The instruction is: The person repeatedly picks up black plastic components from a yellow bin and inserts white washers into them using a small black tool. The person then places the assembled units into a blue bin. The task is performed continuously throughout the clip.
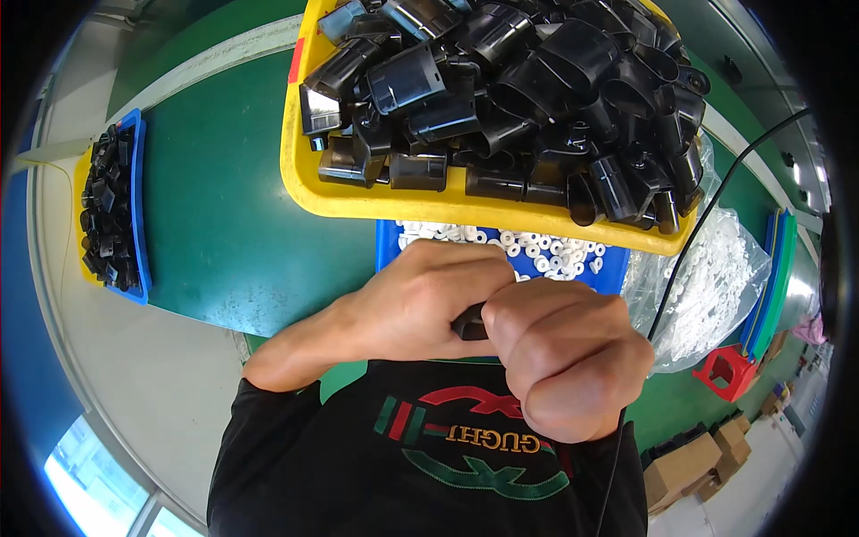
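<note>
My left hand (429, 291) is closed round a small black plastic part (470, 324), and only a short piece of it shows between my two hands. Against it, my right hand (568, 358) is closed in a fist, its fingers curled under. What lies inside the right fist is hidden. Just beyond both hands, a blue tray (388, 246) holds many small white rings (537, 249). Partly over that tray stands a yellow bin (344, 204) heaped with hollow black plastic parts (573, 54).
A clear plastic bag of white pieces (711, 268) lies at the right, with a thin black cable (707, 210) passing in front. A second bin with black parts (109, 210) sits far left on the green table (224, 197). A red stool (727, 373) and cardboard boxes (684, 470) stand lower right.
</note>
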{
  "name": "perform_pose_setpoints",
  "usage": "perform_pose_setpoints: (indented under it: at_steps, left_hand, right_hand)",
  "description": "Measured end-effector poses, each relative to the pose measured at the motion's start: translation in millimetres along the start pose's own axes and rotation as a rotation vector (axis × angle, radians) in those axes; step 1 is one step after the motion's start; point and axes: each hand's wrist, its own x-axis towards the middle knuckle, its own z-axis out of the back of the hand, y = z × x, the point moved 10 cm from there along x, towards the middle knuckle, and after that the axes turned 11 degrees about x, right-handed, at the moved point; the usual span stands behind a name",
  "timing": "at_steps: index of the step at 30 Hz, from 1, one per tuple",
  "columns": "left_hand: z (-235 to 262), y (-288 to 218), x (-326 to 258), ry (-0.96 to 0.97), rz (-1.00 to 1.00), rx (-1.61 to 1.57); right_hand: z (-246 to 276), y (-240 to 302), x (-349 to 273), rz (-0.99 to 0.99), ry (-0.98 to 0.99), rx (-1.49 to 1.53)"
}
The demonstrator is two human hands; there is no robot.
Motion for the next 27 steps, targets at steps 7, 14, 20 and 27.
perform_pose_setpoints:
  at_steps: [7, 14, 20, 27]
  left_hand:
    - [7.5, 0.4, 2.2, -0.022, 0.008, -0.164]
    - [5.2, -0.4, 2.7, 0.01, 0.011, -0.139]
    - [6.3, -1.4, 0.5, 0.007, -0.013, -0.107]
    - [5.9, 3.8, 1.1, 0.021, 0.016, 0.005]
  right_hand:
    - [-4.5, 22.3, 15.3, -0.037, 0.062, 0.131]
    - [-3.5, 9.8, 9.1, -0.009, 0.012, 0.04]
    - [-8.5, 2.6, 10.0, -0.011, 0.052, 0.005]
    - [-2.3, -3.4, 4.1, -0.004, 0.031, 0.022]
